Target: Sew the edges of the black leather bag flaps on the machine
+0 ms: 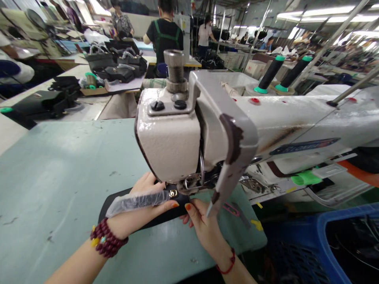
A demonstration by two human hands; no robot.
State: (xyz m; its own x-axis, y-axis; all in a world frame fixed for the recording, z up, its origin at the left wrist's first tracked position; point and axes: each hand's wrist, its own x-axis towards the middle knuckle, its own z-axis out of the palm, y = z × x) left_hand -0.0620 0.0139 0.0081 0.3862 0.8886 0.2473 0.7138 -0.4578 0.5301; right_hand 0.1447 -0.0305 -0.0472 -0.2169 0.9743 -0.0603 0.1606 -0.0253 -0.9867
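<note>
A black leather-like bag piece [182,206] lies under the needle area of a white sewing machine [168,138]. On it sit a gold-coloured metal fitting [173,193] and a strap wrapped in clear plastic [136,202], which crosses over my left hand [155,211]. That hand grips the piece left of the machine head, thumb in front and fingers behind. My right hand [204,225] pinches the piece's right end between thumb and fingers, close to the presser area. The machine head and its grey guard hide the needle and part of the work.
The pale green table [71,169] carries pink scissors-like handles [231,210] at right. A blue plastic crate [321,236] stands beside it. Behind the machine are black thread cones [270,74], and finished black bags [118,65] lie on another table. Several people work beyond.
</note>
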